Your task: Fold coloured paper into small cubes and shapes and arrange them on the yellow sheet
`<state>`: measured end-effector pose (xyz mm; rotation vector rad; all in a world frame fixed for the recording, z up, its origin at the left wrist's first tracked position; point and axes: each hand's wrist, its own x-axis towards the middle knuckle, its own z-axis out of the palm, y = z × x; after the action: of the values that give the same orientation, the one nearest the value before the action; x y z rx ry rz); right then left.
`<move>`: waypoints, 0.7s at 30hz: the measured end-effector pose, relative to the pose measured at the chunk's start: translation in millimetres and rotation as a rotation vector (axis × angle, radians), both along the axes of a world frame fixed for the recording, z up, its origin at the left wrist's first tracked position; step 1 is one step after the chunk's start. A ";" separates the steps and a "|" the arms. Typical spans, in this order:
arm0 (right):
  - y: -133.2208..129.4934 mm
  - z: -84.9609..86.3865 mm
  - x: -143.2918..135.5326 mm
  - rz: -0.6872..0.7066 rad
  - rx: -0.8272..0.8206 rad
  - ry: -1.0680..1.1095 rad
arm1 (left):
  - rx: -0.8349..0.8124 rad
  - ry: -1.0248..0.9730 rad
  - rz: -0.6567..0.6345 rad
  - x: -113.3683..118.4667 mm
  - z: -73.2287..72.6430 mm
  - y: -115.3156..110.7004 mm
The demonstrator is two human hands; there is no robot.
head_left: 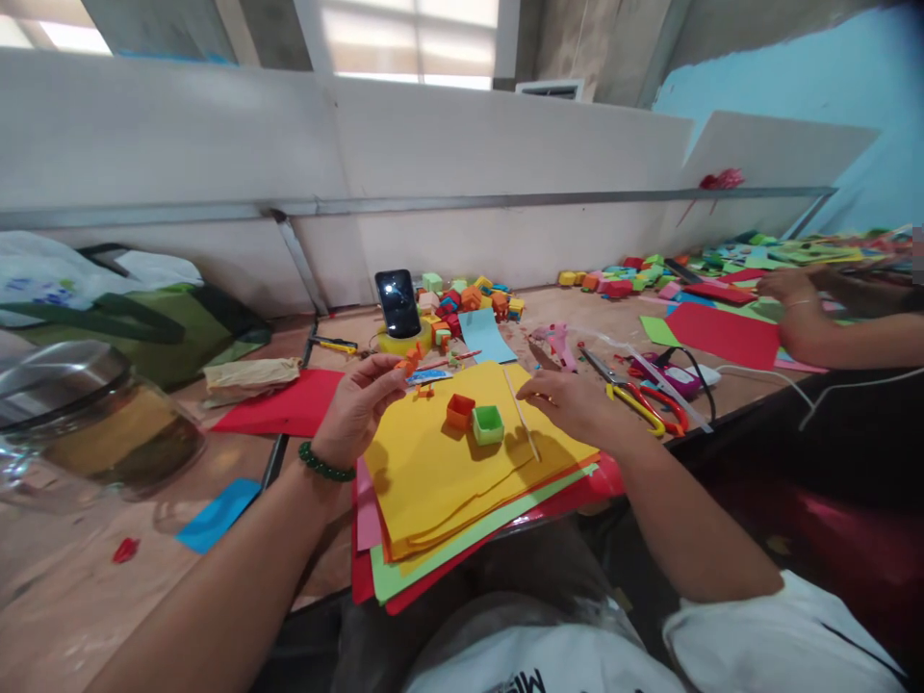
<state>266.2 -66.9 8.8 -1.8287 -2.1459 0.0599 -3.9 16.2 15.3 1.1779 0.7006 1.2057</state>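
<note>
Between thumb and fingers, my left hand [367,402] pinches a small orange piece [410,360] over the left edge of the yellow sheets [425,481]. My right hand [570,399] hovers at the right side of the sheets, fingers curved and pointing left, near a thin white stick [521,414]; whether it grips anything is unclear. An open orange paper box [460,411] and an open green paper box [488,424] stand side by side on the yellow sheets. Small orange scraps [425,393] lie behind them.
Behind the sheets are a phone [397,303] on a tape roll and a heap of small paper boxes [473,296]. Scissors [650,404] and a pink glue gun [555,345] lie right. A glass teapot [93,423] stands left. Another person's hands [794,298] work at far right.
</note>
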 end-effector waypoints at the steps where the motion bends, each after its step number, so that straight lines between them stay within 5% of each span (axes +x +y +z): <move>1: 0.5 0.2 1.3 0.002 -0.034 -0.083 | 0.033 0.044 -0.011 0.6 -1.4 -1.8; 7: -6.4 -15.2 -1.6 0.181 -0.113 -0.421 | 0.201 0.340 -0.136 14.1 -0.1 -25.0; 13: -11.3 -17.4 7.6 0.336 -0.073 -0.502 | 0.459 0.531 -0.048 31.2 4.2 -41.6; 17: -9.0 -33.2 27.8 0.408 0.078 -0.375 | 0.521 0.606 -0.025 36.4 3.8 -43.5; 21: -27.3 -36.8 38.2 0.361 0.490 0.030 | 0.496 0.638 -0.037 39.6 5.1 -40.3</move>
<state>304.4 -94.3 -27.9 -1.1555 -2.1955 -0.3250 35.7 -24.1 20.4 2.0279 0.8628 0.9935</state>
